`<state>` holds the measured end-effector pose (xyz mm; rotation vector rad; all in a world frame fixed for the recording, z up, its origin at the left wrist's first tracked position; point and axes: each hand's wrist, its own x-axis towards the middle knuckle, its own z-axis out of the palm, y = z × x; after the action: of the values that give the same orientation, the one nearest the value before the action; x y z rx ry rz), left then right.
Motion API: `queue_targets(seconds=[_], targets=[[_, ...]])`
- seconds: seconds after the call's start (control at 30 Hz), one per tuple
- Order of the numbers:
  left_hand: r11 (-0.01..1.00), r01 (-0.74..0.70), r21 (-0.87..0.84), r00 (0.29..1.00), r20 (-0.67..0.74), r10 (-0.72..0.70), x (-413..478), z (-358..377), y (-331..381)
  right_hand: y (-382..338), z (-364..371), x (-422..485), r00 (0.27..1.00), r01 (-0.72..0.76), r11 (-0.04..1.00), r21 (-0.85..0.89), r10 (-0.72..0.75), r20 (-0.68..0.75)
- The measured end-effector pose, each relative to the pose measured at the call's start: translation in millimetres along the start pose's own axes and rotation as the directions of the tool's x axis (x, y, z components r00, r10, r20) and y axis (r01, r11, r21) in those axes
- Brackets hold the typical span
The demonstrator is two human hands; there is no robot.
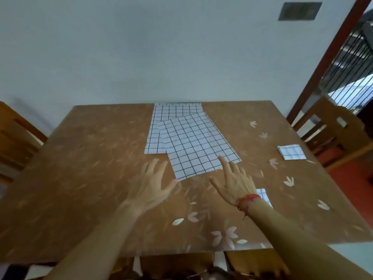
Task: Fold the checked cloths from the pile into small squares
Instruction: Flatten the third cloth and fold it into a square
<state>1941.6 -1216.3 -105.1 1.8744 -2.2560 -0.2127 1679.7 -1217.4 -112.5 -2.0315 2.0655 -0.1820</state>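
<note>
Over the table [90, 158], both hands' grips spread empty beside the top checked cloth [193, 142].

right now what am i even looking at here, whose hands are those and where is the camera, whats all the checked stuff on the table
There is no robot here. A person wears one wide-angle camera on the head, which looks forward and down, so the two bare arms reach in from the bottom of the picture.

The left hand and right hand are both open with fingers spread, and neither holds anything. The right one has a red band at the wrist, and its fingertips reach the near edge of the top cloth.

That cloth lies flat and askew on another checked cloth; together they are the pile on the brown table. One folded square sits at the right, and another checked piece peeks out behind the right wrist. Wooden chairs stand on either side.
</note>
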Motion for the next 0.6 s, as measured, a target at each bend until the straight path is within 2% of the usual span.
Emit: queue_targets(seconds=[0.1, 0.17, 0.23, 0.33, 0.4, 0.43, 0.5, 0.57, 0.6], targets=[[1.0, -0.001, 0.002, 0.999, 0.04, 0.001, 14, 14, 0, 3, 0, 7, 0.999, -0.036, 0.999, 0.023, 0.036, 0.002], [1.0, -0.002, 0.003, 0.998, 0.058, 0.002, 23, 23, -3, 1, 2, 15, 0.995, -0.082, 0.996, 0.026, 0.081, 0.052], [1.0, -0.005, 0.005, 0.997, 0.079, 0.005, 33, 33, -7, -2, 12, 26, 0.999, -0.033, 0.999, 0.019, 0.033, 0.008], [1.0, -0.01, -0.021, 0.992, 0.124, 0.012, 45, 48, -14, -5, 29, 46, 0.996, -0.046, 0.999, 0.025, 0.044, 0.08], [0.999, -0.021, -0.049, 0.99, 0.14, 0.028, 53, 59, -20, -11, 35, 53, 0.994, -0.072, 0.997, 0.006, 0.071, 0.084], [0.998, -0.024, -0.061, 0.988, 0.148, 0.033, 57, 65, -23, -12, 42, 57, 0.997, -0.073, 0.997, 0.01, 0.072, 0.041], [0.997, -0.026, -0.078, 0.985, 0.167, 0.039, 65, 73, -29, 0, 61, 63, 0.991, -0.101, 0.995, 0.003, 0.1, 0.094], [0.995, -0.036, -0.092, 0.984, 0.17, 0.051, 74, 82, -33, 11, 81, 71, 0.962, -0.174, 0.982, 0.068, 0.155, 0.222], [0.995, -0.041, -0.095, 0.983, 0.174, 0.057, 78, 86, -35, 8, 82, 75, 0.954, -0.215, 0.974, 0.066, 0.195, 0.226]])
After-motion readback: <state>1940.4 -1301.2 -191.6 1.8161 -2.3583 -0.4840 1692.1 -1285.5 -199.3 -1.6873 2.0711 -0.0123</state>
